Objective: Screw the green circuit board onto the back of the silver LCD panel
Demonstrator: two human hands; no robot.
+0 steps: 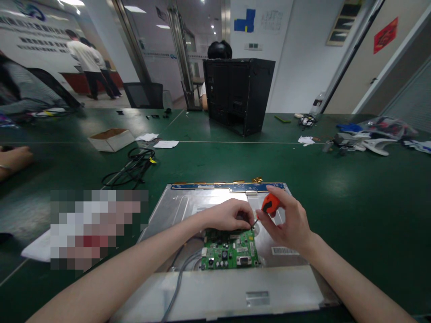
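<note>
A silver display panel (168,211) lies back side up on the green table, with a green circuit board (232,251) on its middle. My right hand (286,222) grips the orange handle of a screwdriver (271,204), tilted with its shaft pointing down at the board's upper right corner. My left hand (232,215) is closed, its thumb and fingers pinched beside the screwdriver's tip; what they hold, if anything, is hidden. A blue circuit strip (222,187) runs along the panel's far edge. Grey cables (182,278) lead from the board's left side toward me.
A black computer case (232,94) stands at the back. Left of the panel are coiled black cables (134,166) and an open box (111,139). Plastic bags and parts (367,134) lie at the right. Another person's hand (15,161) rests at the left edge.
</note>
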